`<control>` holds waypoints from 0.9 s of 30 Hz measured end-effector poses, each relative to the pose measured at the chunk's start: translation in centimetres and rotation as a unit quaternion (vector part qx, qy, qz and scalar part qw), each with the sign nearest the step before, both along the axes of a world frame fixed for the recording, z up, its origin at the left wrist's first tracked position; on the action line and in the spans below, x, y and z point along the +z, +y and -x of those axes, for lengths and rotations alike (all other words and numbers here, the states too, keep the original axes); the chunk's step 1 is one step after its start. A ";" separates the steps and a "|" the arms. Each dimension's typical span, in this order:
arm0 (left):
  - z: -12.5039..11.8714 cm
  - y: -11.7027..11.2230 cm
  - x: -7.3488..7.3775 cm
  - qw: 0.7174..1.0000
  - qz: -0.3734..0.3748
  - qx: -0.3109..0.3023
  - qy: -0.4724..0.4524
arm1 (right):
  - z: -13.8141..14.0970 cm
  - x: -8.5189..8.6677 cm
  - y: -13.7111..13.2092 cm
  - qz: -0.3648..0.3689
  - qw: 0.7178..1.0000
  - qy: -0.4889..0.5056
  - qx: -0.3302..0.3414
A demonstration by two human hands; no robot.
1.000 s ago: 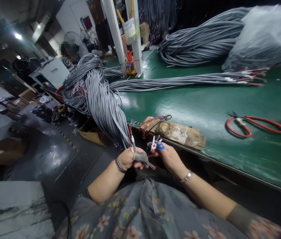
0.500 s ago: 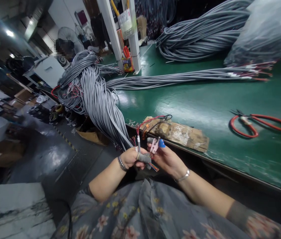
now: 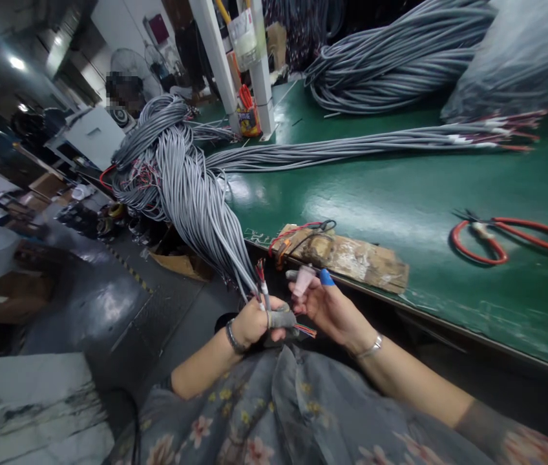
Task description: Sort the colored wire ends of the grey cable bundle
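My left hand (image 3: pixel 253 320) is closed around the end of a grey cable (image 3: pixel 265 298) whose thin coloured wires (image 3: pixel 305 330) stick out past my fingers. The cable comes from a thick hanging bundle of grey cables (image 3: pixel 191 194) draped over the bench edge. My right hand (image 3: pixel 333 309), with a blue cap on one fingertip and pale tape on others, pinches a small pale piece (image 3: pixel 302 281) just right of the cable end. Both hands hover above my lap, in front of the green bench (image 3: pixel 400 200).
A worn wooden block (image 3: pixel 351 253) with red and black wires lies at the bench edge. Red-handled scissors (image 3: pixel 506 239) lie to the right. More grey cable bundles (image 3: pixel 390 58) and a plastic-wrapped heap (image 3: pixel 526 58) fill the back. A white post (image 3: pixel 216 58) stands behind.
My left hand has dropped slightly with the cable end, and my right hand has shifted a little to the right; the view has tilted slightly.
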State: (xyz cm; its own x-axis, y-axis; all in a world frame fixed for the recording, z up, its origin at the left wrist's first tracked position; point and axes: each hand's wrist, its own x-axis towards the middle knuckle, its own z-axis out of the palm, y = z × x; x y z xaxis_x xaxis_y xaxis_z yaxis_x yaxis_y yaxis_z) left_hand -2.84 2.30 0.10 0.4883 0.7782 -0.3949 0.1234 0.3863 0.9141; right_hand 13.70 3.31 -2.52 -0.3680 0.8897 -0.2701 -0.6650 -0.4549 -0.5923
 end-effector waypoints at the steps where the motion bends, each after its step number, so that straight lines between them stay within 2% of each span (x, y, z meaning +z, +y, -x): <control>1: 0.0 -0.6 0.1 0.999 -0.026 0.024 0.011 | 0.0 0.1 -0.1 -0.010 1.000 -0.009 -0.005; 5: -0.6 -1.8 0.4 0.994 -0.080 0.072 0.029 | 0.0 0.3 -0.3 -0.033 0.998 -0.048 -0.027; 10: -1.4 -1.6 0.6 0.992 -0.085 0.087 0.035 | 0.0 0.2 0.0 -0.022 0.998 -0.050 -0.021; 16: -1.7 -1.4 0.3 0.992 -0.091 0.085 0.030 | 0.0 -0.5 0.7 -0.004 1.000 -0.011 0.026; 22: -2.0 -1.2 -0.1 0.991 -0.088 0.091 0.051 | 0.3 -1.4 0.9 0.016 1.000 -0.018 -0.011; 27: -1.8 -1.4 0.5 0.991 -0.099 0.073 0.060 | 0.3 -1.0 0.7 0.029 0.999 -0.021 -0.023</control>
